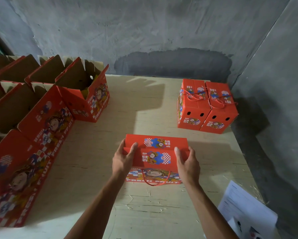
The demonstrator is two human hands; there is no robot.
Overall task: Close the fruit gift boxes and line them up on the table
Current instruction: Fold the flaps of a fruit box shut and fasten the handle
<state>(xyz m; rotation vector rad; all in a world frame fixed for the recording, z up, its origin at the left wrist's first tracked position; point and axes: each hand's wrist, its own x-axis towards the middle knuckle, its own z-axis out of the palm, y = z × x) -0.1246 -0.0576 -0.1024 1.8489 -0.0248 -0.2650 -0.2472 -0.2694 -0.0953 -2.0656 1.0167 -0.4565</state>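
A red fruit gift box stands in the middle of the table, its two top flaps folded down almost flat and a red rope handle hanging on its near side. My left hand presses on the near flap's left end, fingers over the top and thumb curled at the box's left edge. My right hand holds the right end the same way. Two shut boxes with red rope handles stand side by side at the far right.
Several open red boxes with raised brown flaps stand in a row along the left side. A white sheet of paper lies at the near right corner. Grey concrete walls close the table at the back and right.
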